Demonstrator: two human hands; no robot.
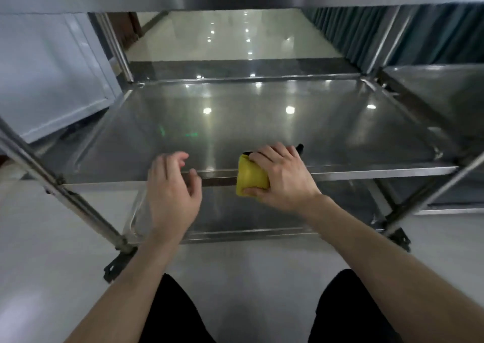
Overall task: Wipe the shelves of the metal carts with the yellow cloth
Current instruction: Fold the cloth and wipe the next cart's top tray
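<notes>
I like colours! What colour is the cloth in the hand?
Yellow cloth, seen from the head view.

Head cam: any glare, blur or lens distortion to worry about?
Head view: ceiling-light glare spots on the middle shelf; left hand motion-blurred; right hand gripping the yellow cloth is sharper; wide-angle lens splays the cart post outward.

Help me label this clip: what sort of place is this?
Likely an institutional corridor, maybe a hospital: a stainless steel cart, a long glossy floor beyond it, and teal curtains alongside.
</notes>
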